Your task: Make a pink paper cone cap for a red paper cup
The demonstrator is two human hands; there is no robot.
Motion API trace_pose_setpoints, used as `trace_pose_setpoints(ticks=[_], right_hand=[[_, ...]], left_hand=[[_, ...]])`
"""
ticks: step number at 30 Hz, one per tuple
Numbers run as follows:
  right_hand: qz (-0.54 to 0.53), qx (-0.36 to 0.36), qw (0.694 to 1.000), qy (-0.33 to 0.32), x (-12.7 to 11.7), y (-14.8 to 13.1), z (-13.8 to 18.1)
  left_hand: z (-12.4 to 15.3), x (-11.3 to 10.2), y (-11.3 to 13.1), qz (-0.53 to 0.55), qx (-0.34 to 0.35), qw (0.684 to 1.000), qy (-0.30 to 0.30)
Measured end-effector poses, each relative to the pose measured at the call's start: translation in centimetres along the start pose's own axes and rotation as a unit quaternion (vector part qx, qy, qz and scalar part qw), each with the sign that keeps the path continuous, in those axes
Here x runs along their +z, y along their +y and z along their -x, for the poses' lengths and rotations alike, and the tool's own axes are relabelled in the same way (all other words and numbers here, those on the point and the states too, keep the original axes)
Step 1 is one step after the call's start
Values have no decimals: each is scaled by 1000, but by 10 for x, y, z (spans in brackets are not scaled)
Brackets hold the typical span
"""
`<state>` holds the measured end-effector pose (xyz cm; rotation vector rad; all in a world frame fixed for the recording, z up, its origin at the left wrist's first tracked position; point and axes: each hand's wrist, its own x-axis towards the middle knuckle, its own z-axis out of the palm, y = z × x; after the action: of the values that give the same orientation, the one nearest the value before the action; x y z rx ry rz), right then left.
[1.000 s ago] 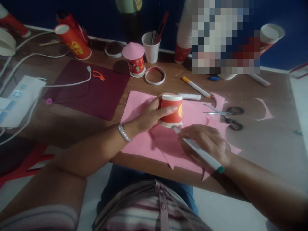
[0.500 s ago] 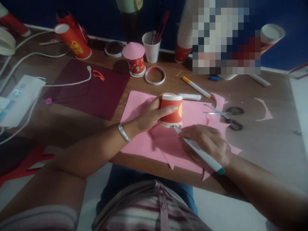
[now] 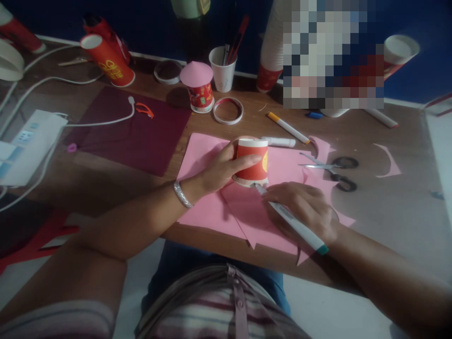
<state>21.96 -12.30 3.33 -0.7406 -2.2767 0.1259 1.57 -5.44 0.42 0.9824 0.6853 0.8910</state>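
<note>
A red paper cup (image 3: 251, 162) stands upside down on pink paper (image 3: 207, 207) at the table's near edge. My left hand (image 3: 221, 169) wraps around the cup's left side and holds it in place. My right hand (image 3: 303, 209) grips a white marker with a teal end (image 3: 298, 227); its tip touches the paper at the cup's lower rim.
Scissors (image 3: 334, 172) lie right of the cup, with a capped marker (image 3: 280, 141) and an orange-tipped marker (image 3: 286, 127) behind. Farther back stand a pink-coned cup (image 3: 199, 89), a tape ring (image 3: 228, 111), a white cup of tools (image 3: 222, 68) and maroon paper (image 3: 130, 136). A power strip (image 3: 26, 146) sits left.
</note>
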Motion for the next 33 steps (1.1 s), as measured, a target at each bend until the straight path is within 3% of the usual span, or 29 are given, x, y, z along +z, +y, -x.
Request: trace_pose_setpoints(ticks=[13, 33], right_hand=[[-4, -13, 999, 35, 2, -1, 1], [-16, -14, 999, -35, -3, 3, 1]], left_hand=[[0, 1, -1, -2, -2, 1000, 8], [0, 0, -1, -5, 4, 1000, -4]])
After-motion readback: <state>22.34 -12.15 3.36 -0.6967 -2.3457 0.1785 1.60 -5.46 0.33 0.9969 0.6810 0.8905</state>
